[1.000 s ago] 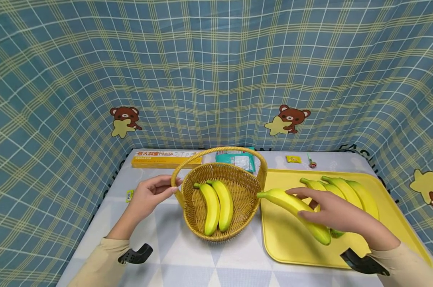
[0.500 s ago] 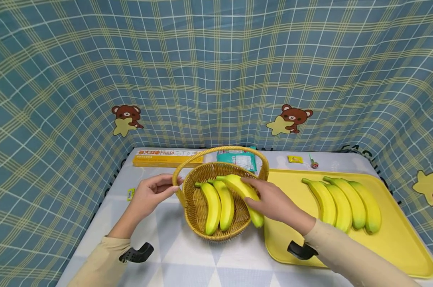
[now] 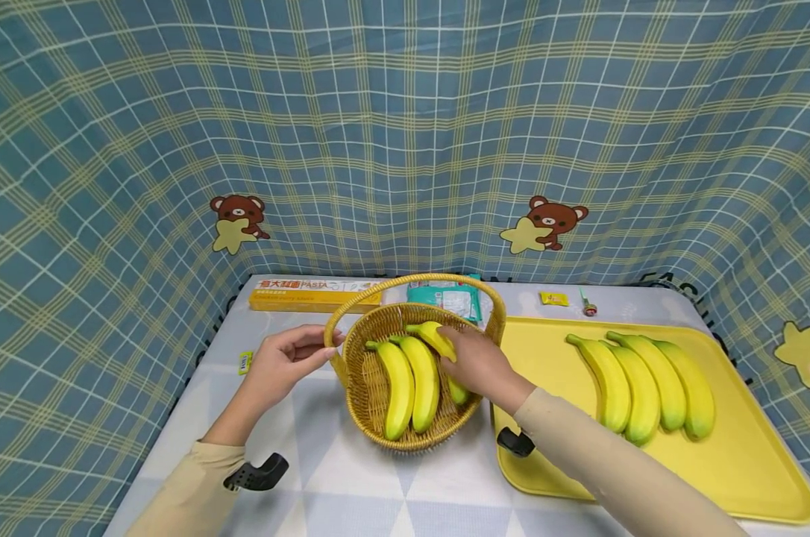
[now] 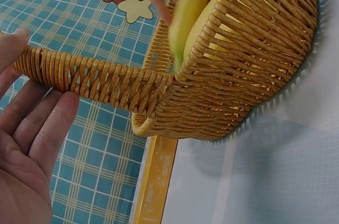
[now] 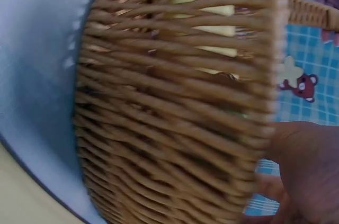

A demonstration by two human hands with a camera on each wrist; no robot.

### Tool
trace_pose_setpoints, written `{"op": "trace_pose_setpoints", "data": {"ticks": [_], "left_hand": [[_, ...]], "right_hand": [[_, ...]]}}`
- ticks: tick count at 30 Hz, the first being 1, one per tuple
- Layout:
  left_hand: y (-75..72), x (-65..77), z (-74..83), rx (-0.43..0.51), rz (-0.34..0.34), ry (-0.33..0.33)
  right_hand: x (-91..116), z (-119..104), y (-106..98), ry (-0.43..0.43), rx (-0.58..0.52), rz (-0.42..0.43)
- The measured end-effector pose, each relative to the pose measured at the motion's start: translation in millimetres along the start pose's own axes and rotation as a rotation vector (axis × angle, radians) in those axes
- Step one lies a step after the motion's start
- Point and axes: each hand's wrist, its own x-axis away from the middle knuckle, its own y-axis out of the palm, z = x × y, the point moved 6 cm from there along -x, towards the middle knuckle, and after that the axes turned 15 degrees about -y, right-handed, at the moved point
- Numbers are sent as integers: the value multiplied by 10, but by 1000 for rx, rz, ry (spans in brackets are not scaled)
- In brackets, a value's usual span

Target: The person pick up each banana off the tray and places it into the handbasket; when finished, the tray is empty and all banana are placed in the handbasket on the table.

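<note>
Since the earlier frame, the right hand (image 3: 477,362) has lowered a banana (image 3: 429,337) deeper into the basket (image 3: 408,446), its fingers curled round it, beside two others (image 3: 399,391) lying there. The left hand (image 3: 279,367) pinches the basket's handle (image 3: 415,279) between thumb and fingers. Four more bananas (image 3: 658,380) lie on the tray (image 3: 741,477).

"PASTA" on the long yellow-and-white box (image 3: 304,297)

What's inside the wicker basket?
Two bananas side by side, plus a third banana held by the right hand, which covers that banana's middle and part of the basket.
</note>
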Motion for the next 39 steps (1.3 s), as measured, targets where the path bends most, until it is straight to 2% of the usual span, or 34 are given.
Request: {"op": "trace_pose_setpoints", "data": {"ticks": [4, 8, 11, 15, 18, 22, 25, 27, 31, 39], "left_hand": [[10, -6, 0, -7, -4, -4], [5, -3, 0, -2, -1, 4], [1, 2, 1, -1, 4, 9], [9, 4, 10, -11, -3, 23], [9, 8, 17, -17, -7, 28], [6, 12, 15, -21, -4, 12], [8, 17, 21, -21, -4, 4], [8, 20, 28, -20, -7, 5], [3, 29, 40, -13, -7, 11], [16, 18, 28, -16, -10, 16]], "right_hand": [[-2, 47, 92, 15, -17, -58], [-4, 29, 123, -32, -17, -97], [10, 16, 117, -57, -8, -96], [92, -8, 66, -97, -12, -30], [213, -31, 5, -164, -37, 48], [465, -22, -110, -240, -92, 147], [683, 41, -236, -258, -128, 211], [817, 112, -330, -256, -139, 243], [1039, 354, -477, -197, -143, 261], [1418, 1132, -638, 5, -95, 230]]}}
